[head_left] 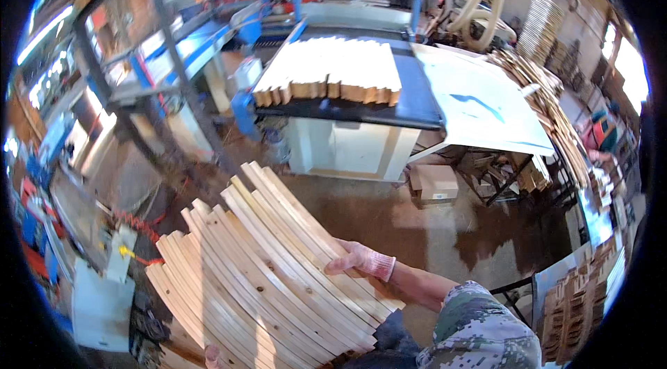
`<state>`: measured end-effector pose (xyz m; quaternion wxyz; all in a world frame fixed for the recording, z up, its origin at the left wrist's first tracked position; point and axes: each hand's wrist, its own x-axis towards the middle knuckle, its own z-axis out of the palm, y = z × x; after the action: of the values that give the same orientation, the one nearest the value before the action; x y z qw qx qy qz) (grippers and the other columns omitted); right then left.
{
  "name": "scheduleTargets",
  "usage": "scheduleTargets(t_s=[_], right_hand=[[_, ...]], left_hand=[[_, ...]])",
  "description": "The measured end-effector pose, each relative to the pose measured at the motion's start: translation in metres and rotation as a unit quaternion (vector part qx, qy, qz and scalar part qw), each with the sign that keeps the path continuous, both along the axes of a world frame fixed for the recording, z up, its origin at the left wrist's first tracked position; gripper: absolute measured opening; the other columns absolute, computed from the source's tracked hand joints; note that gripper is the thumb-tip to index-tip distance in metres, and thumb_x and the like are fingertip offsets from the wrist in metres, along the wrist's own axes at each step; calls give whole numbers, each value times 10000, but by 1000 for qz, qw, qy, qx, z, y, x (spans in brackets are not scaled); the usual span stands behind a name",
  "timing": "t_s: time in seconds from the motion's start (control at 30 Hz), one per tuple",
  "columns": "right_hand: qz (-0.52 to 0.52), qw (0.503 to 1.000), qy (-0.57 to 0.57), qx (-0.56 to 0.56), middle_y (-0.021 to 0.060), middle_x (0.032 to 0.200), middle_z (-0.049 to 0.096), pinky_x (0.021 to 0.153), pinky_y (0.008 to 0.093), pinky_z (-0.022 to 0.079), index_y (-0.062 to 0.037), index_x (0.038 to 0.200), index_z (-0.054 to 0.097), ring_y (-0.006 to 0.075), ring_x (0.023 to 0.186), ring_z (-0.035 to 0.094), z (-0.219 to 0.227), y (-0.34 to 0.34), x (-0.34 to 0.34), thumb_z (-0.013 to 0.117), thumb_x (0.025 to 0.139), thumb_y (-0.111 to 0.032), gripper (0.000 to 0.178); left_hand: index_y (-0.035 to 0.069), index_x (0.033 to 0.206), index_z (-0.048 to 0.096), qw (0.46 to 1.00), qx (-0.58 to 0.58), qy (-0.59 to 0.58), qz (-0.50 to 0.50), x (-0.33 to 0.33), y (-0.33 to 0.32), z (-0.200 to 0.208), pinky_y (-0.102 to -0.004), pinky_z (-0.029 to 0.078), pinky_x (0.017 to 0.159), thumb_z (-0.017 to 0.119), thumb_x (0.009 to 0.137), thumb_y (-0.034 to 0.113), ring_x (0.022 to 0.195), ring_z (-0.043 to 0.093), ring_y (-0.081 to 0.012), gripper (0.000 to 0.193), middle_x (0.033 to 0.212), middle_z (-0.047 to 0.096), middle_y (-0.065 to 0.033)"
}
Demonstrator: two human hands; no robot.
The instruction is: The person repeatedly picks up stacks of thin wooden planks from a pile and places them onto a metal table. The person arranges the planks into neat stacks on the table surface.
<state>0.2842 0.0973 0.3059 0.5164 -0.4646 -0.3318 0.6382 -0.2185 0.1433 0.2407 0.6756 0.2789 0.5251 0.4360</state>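
Gloved right hand (358, 260) grips wooden slats (267, 268) at their right side, apparently pressing the row together | left hand (212, 356) mostly hidden, its grip unclear from here

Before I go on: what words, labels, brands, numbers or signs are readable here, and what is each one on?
No text can be read in this view.
Cardboard box: a small pale label on its side, too small to read.
Strips in the right hand: knots and grain show, no lettering that I can make out.
Blue-framed machine: any markings are too small or blurred to tell.
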Motion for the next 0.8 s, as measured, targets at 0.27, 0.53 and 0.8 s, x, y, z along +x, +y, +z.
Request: scheduleTargets(t_s=[0.27, 0.53, 0.8], right_hand=[[-187, 982, 7, 17, 137, 1325, 657, 1007, 348, 535, 29, 1533, 446, 222, 1128, 672, 41, -99, 145, 816, 853, -77, 781], [-407, 912, 29, 36, 76, 1168, 711, 977, 350, 524, 62, 1324, 623, 193, 1063, 674, 35, -238, 240, 774, 813, -186, 588], [-512, 856, 62, 34, 67, 1056, 705, 892, 372, 591, 56, 1227, 650, 207, 947, 689, 36, -277, 311, 782, 814, -222, 515]], left_hand=[[53, 1139, 703, 991, 73, 12, -115, 175, 91, 34, -340, 569, 797, 654, 960, 199, 917, 687, -202, 236, 981, 722, -37], [58, 1108, 684, 899, 82, -108, -416, 428, 161, 7, -354, 607, 839, 640, 1015, 231, 913, 711, -182, 200, 1066, 721, -39], [41, 1224, 630, 836, -27, -160, -524, 635, 156, 45, -345, 562, 994, 749, 957, 211, 1073, 680, -143, 338, 1140, 701, -26]])
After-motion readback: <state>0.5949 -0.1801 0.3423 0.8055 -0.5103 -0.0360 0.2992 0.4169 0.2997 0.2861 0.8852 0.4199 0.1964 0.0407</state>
